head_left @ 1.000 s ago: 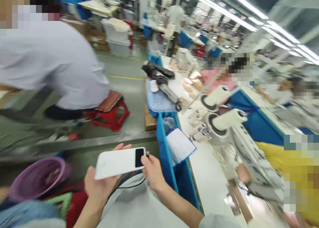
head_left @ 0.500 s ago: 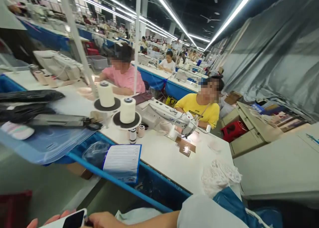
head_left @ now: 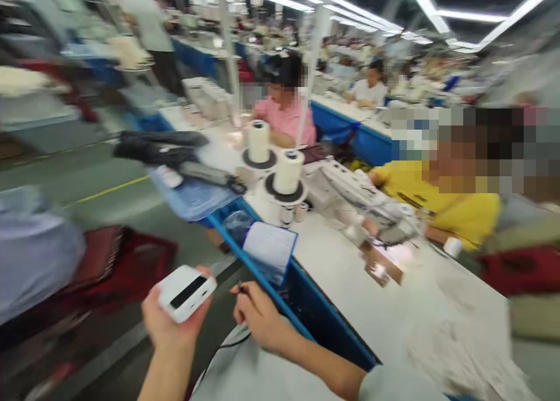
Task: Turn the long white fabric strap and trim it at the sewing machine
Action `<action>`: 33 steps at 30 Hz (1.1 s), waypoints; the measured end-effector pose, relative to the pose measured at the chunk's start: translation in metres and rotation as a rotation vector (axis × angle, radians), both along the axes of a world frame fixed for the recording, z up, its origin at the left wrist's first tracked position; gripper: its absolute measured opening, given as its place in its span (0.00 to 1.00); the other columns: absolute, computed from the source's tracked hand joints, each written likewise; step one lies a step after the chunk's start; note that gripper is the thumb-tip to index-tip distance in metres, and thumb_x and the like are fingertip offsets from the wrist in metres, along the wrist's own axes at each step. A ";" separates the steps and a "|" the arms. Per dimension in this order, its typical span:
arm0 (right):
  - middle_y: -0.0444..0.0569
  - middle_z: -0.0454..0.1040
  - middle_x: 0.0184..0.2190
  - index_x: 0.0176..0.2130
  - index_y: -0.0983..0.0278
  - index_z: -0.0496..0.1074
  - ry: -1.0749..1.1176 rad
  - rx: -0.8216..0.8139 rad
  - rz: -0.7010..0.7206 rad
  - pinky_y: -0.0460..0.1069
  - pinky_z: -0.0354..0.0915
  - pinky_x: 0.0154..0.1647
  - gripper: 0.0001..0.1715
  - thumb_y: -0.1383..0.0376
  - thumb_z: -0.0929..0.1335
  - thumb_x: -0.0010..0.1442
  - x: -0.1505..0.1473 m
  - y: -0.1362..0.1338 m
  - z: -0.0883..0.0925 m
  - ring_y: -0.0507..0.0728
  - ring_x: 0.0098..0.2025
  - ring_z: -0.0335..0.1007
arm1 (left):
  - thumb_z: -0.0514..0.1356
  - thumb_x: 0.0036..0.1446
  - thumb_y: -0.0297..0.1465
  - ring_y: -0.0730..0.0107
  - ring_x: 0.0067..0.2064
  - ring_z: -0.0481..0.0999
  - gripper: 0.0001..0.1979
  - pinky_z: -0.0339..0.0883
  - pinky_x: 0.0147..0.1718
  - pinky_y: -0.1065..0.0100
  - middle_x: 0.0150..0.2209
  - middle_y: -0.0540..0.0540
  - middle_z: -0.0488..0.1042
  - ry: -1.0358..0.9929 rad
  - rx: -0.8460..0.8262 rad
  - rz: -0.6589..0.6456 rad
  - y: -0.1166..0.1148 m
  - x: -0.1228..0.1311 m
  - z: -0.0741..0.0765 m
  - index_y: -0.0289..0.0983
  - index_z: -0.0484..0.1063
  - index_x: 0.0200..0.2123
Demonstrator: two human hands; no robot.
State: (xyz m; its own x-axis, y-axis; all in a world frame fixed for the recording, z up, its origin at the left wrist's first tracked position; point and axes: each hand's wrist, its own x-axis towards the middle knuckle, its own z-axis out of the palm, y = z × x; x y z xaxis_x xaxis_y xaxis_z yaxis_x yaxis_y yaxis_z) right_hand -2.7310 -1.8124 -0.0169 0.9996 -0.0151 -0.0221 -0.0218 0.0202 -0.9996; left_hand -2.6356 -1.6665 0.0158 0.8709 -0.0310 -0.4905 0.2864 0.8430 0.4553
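Note:
A white rounded device with a dark display strip rests in my left hand, whose fingers wrap round its sides. To the right of it, my right hand pinches the small dark end of a black cable. The black cable trails below that hand across my pale clothing. A gap separates the cable end from the device. Both hands are low in the picture, in front of the sewing table's blue-edged side.
White sewing table on the right carries a sewing machine, thread cones and white lace fabric. A printed sheet hangs in the blue trough. A person in yellow and one in pink sit beyond. A red stool-like object stands left.
The view has swung left and down, blurring the surroundings. Both hands have come further into view. The device and the cable end, close together before, are now apart.

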 end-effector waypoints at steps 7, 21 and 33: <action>0.43 0.68 0.26 0.38 0.66 0.67 0.079 0.268 0.395 0.43 0.48 0.18 0.25 0.46 0.62 0.66 0.018 0.009 0.016 0.45 0.18 0.50 | 0.51 0.58 0.36 0.56 0.32 0.79 0.16 0.76 0.29 0.61 0.32 0.36 0.77 0.083 -0.106 0.175 -0.002 -0.014 0.009 0.31 0.74 0.32; 0.35 0.58 0.15 0.33 0.66 0.68 0.360 0.431 0.599 0.41 0.51 0.13 0.27 0.44 0.67 0.58 0.025 0.036 0.021 0.44 0.14 0.45 | 0.49 0.58 0.38 0.58 0.27 0.78 0.22 0.75 0.25 0.63 0.28 0.34 0.77 0.069 -0.100 0.265 0.023 -0.036 -0.002 0.26 0.76 0.35; 0.35 0.56 0.12 0.28 0.67 0.69 0.562 0.489 0.553 0.42 0.46 0.12 0.18 0.53 0.68 0.53 0.021 0.026 0.020 0.44 0.11 0.43 | 0.58 0.44 0.41 0.52 0.29 0.80 0.24 0.77 0.27 0.57 0.30 0.39 0.80 0.019 0.282 0.213 0.028 -0.037 0.013 0.32 0.76 0.42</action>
